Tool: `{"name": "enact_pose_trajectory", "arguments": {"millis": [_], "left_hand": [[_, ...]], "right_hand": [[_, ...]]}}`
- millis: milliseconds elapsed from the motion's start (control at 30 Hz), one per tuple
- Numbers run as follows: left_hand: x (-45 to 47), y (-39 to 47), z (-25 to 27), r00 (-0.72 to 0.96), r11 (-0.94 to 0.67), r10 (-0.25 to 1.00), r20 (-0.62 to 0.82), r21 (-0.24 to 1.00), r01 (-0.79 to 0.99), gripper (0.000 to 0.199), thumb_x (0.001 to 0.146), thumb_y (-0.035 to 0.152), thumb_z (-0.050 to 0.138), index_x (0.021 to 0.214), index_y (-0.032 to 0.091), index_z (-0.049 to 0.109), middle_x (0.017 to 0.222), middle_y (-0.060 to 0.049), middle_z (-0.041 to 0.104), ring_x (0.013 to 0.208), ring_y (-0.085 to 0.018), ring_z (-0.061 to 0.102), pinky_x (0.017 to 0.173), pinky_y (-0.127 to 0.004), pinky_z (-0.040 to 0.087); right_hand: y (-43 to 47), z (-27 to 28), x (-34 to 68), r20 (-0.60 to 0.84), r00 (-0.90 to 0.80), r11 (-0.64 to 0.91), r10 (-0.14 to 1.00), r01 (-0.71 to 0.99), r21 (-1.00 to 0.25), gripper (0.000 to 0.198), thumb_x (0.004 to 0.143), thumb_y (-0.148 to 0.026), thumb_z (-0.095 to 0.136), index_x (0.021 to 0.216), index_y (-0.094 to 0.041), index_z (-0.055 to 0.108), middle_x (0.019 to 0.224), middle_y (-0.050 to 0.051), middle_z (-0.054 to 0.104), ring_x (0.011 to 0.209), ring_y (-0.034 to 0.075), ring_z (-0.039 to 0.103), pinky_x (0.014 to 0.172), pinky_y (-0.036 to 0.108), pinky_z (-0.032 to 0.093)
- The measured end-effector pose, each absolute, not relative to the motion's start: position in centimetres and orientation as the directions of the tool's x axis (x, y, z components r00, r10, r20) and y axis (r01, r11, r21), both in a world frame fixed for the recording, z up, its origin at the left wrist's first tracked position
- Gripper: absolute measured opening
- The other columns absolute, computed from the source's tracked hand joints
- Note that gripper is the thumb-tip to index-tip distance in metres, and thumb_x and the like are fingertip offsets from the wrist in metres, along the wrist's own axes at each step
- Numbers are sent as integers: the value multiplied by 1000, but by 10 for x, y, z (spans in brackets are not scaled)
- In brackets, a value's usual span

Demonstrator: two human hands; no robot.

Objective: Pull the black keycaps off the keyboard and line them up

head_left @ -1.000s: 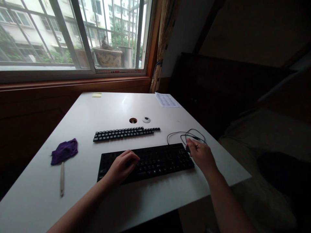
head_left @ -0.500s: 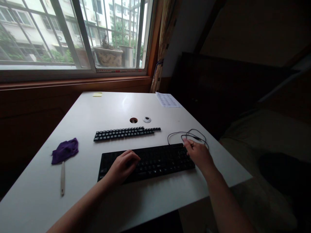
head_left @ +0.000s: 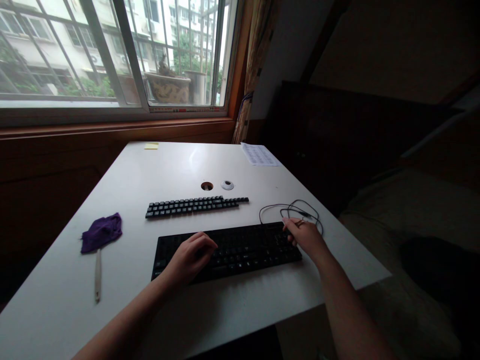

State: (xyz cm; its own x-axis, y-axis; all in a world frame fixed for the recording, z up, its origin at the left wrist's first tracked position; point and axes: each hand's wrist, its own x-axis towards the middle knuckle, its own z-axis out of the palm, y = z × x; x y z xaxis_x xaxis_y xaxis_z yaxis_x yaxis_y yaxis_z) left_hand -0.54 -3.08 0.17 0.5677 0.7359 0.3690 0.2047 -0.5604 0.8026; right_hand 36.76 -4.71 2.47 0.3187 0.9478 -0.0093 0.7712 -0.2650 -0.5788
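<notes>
A black keyboard (head_left: 240,255) lies before me at a slight slant on the white table. My left hand (head_left: 195,252) rests on its left half, fingers curled inward; whatever may be inside is hidden. Over the keyboard's upper right corner is my right hand (head_left: 300,234), thumb and forefinger pinched together. Something thin and brownish shows at those fingers, too small to name. Behind the keyboard, loose black keycaps (head_left: 195,206) stand in several neat rows. The keyboard's black cable (head_left: 296,206) loops on the table just beyond my right hand.
To the left lies a purple cloth (head_left: 102,233) over the end of a pale handle (head_left: 98,277). A round cable hole (head_left: 207,186) and its white cover (head_left: 227,185) are behind the keycaps. Farther back are yellow sticky notes (head_left: 151,146) and a printed sheet (head_left: 259,154).
My right hand has turned slightly at the keyboard's corner, and the thin brownish thing at its fingers shows more clearly. My left hand keeps its place on the keyboard.
</notes>
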Motion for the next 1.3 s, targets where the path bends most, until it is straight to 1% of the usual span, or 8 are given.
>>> {"name": "enact_pose_trajectory", "arguments": {"millis": [167,700,800,900,1033,1167,1233,1300], "left_hand": [[-6,-31,2,579,-552,737,348,805,218,11,95,18,51,95,19,62,91,-5,60,82,-15,59,73,-27,47],[-5,-30,0,595,-565,724,349,795,222,10,92,16,52,94,18,62,91,-5,61,80,-15,59,71,-26,47],[-5,-31,0,591,-562,728,348,796,224,11,93,16,52,93,19,62,91,-5,61,80,-15,59,71,-26,47],[-5,-31,0,594,-563,726,346,796,224,11,93,16,52,94,19,62,91,-5,61,81,-15,59,71,-26,47],[-5,-30,-1,599,-574,717,357,790,216,12,93,17,51,95,19,63,92,-5,61,81,-15,60,72,-27,48],[-4,-30,-1,600,-578,715,359,786,220,12,93,18,51,95,19,63,91,-5,61,79,-14,59,70,-26,48],[-4,-30,0,602,-576,717,352,786,227,12,93,18,51,95,19,63,91,-5,61,78,-14,59,69,-25,48],[-4,-31,1,603,-574,717,348,786,229,11,94,17,51,94,18,63,91,-5,61,79,-14,59,69,-25,47]], "right_hand": [[-43,22,371,-32,334,-266,942,686,-677,47,88,-57,46,71,-18,66,47,1,62,38,16,57,45,26,45],[-30,11,385,-80,348,-285,934,591,-755,47,86,-56,48,69,-15,65,45,2,58,36,15,53,40,25,42],[-33,15,380,-41,349,-276,936,657,-702,47,87,-55,46,70,-16,66,46,2,59,38,16,55,42,26,43],[-39,24,370,5,313,-248,950,762,-599,47,90,-54,42,69,-19,65,47,1,60,40,16,57,46,26,43],[-47,30,356,129,170,-114,977,927,-357,42,93,-48,40,73,-21,67,55,2,65,53,19,62,55,27,41],[-53,27,351,192,98,-67,977,985,-162,33,91,-45,45,78,-23,66,68,5,70,66,23,66,60,29,41],[-54,25,351,180,113,-82,977,982,-171,32,91,-46,46,78,-23,65,65,4,69,64,22,66,60,29,42],[-53,24,353,129,149,-110,980,957,-267,33,92,-47,46,77,-23,63,59,1,66,55,19,64,59,28,43]]}}
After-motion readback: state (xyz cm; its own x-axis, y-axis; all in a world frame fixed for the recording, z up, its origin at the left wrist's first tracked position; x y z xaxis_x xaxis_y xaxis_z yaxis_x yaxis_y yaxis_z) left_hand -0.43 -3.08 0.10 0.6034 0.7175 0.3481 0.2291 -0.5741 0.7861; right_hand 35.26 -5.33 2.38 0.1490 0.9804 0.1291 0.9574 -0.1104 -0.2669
